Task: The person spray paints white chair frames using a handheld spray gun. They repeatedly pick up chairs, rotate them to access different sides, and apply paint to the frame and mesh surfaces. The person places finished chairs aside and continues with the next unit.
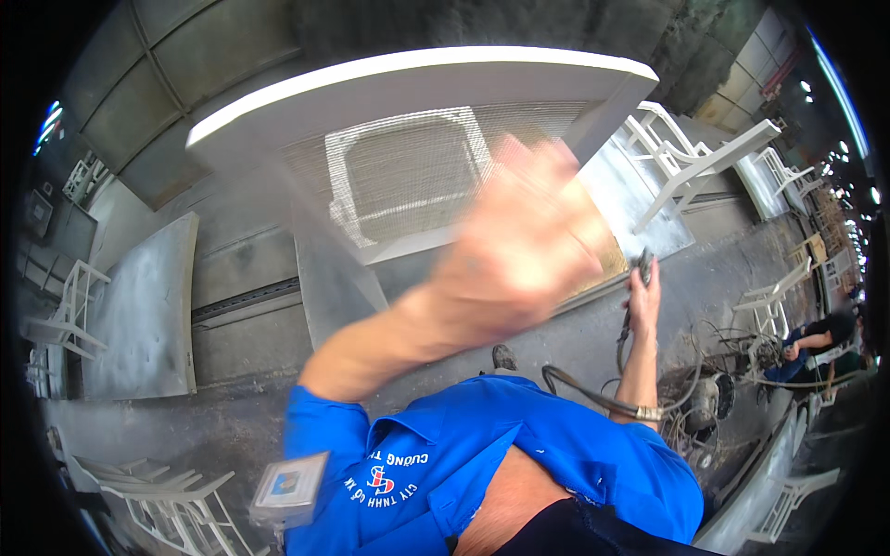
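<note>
From my end I saw the left hand (533,232) raised in front of a white furniture frame (417,74), badly blurred, so I could not tell whether its fingers were apart or together, nor whether it touched the frame. The frame stood tilted ahead of the wearer, with 1 mesh panel (408,181) below its thick, bowed upper rail; a paler squarish outline showed at the mesh. The right hand (642,295) was lower and farther right, its fingers closed around a small dark tool (645,262), well apart from the left. A dark hose (593,400) looped near the right forearm. Beyond the frame, on the right, I had a white chair (728,153) on a grey board (616,181). Farther right, 1 co-worker (811,347) was bent low among white chair parts.
</note>
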Demonstrator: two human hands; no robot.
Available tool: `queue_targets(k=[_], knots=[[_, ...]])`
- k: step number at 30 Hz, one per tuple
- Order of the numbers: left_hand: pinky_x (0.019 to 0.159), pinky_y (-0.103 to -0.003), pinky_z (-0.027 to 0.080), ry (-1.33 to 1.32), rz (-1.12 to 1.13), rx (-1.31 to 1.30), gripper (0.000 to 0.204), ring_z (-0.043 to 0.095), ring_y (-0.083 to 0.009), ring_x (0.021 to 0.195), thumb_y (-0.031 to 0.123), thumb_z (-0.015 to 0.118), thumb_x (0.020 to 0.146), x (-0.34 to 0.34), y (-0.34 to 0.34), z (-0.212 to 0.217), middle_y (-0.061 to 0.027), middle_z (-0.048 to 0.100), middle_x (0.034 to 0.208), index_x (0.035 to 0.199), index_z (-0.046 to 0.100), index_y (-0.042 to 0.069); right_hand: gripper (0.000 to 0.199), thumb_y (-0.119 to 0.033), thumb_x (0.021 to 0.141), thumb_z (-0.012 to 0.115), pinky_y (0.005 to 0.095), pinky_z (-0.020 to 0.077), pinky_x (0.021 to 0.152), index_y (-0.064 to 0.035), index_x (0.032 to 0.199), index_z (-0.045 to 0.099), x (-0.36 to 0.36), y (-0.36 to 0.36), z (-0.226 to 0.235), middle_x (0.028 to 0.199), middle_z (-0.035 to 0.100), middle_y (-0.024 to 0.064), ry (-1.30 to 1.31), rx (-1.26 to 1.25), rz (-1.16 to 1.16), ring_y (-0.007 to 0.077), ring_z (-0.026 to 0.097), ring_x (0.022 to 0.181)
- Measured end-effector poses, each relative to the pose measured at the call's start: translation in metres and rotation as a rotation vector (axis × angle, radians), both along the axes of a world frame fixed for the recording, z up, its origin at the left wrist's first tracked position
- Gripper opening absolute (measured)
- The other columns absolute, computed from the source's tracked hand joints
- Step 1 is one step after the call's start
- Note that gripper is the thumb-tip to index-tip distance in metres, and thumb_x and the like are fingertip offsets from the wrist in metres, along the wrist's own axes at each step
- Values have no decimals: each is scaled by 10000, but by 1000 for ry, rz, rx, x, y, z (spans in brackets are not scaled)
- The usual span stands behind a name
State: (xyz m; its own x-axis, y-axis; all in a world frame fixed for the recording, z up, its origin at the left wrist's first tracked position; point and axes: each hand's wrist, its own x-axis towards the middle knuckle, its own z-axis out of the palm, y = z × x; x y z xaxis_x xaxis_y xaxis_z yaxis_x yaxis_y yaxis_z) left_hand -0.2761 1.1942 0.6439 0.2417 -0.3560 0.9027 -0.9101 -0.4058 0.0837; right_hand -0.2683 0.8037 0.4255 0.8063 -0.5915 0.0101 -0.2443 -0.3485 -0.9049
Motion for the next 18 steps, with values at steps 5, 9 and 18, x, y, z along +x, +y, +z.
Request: queue_targets(k=[5,9,18], knots=[[1016,-467,490,-313,765,31,490,656,-341,1101,500,724,930,62,20,83,-120,719,1117,1117,752,49,592,-196,1112,521,201,496,537,-232,1660,300,83,14,106,1242,650,81,-381,43,522,125,643,992],[817,-417,461,49,1017,154,622,639,-290,861,648,613,966,64,0,82,-106,709,941,1033,731,40,613,-242,1086,581,291,515,809,-200,1648,341,144,40,105,1188,671,90,-394,-20,771,160,633,1019],[854,-455,461,-17,1125,71,875,593,-311,859,729,265,1044,-36,-19,50,-175,613,871,966,668,-44,649,-329,1040,653,397,509,1018,-179,1618,400,200,64,84,1289,662,189,-454,105,982,324,658,1157]])
